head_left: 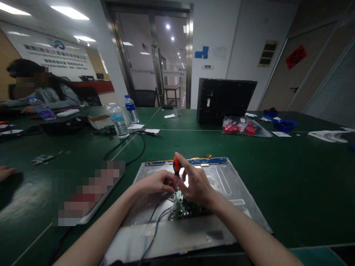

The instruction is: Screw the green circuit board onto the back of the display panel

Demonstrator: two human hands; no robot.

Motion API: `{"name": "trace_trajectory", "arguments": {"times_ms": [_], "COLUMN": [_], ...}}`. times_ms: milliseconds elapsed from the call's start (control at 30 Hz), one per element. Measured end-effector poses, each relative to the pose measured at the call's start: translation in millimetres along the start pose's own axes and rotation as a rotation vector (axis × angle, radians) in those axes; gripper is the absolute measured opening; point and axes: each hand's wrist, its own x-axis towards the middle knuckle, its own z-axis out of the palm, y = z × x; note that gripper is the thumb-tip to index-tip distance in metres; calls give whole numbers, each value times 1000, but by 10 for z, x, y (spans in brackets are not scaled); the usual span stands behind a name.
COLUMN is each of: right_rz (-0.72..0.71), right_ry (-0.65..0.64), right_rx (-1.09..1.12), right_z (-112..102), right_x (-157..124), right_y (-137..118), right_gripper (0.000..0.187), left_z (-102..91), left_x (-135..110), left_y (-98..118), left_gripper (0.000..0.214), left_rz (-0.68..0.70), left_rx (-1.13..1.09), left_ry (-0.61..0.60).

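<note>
My right hand (197, 183) is closed around a screwdriver (176, 166) with an orange and black handle, its index finger resting near the top. The screwdriver stands almost upright, tip down at the edge of a green circuit board (179, 210). My left hand (161, 181) has its fingers pinched beside the lower shaft; what lies between them is hidden. Under both hands lies the metal back of a flat display panel (235, 190). Along its far edge runs a blue circuit strip (216, 161). Dark cables (157, 225) lead from the board toward me.
Left of the panel lies a blurred-out flat device (91, 195), with a black cable (144, 146) behind it. Water bottles (119, 120) stand farther back. A black monitor (226, 99) and a bag of red parts (244, 127) are at the back right. Another person (55, 90) sits at left.
</note>
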Motion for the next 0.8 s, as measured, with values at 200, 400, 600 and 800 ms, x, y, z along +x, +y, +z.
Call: {"name": "trace_trajectory", "arguments": {"times_ms": [200,400,600,800], "right_rz": [34,31,38,25], "right_ry": [-31,-26,-47,-51], "right_rx": [-31,-54,-57,-13], "right_z": [11,28,0,-23], "right_x": [-5,-3,0,7], "right_y": [14,28,4,-5], "right_gripper": [69,71,72,70], "left_z": [1,-16,-9,-14], "left_x": [19,21,13,23], "left_y": [-57,-40,-46,-85], "left_gripper": [9,6,10,18], "left_rz": [19,21,8,10], "left_rx": [-25,11,-2,-14], "left_ry": [6,17,25,-28]}}
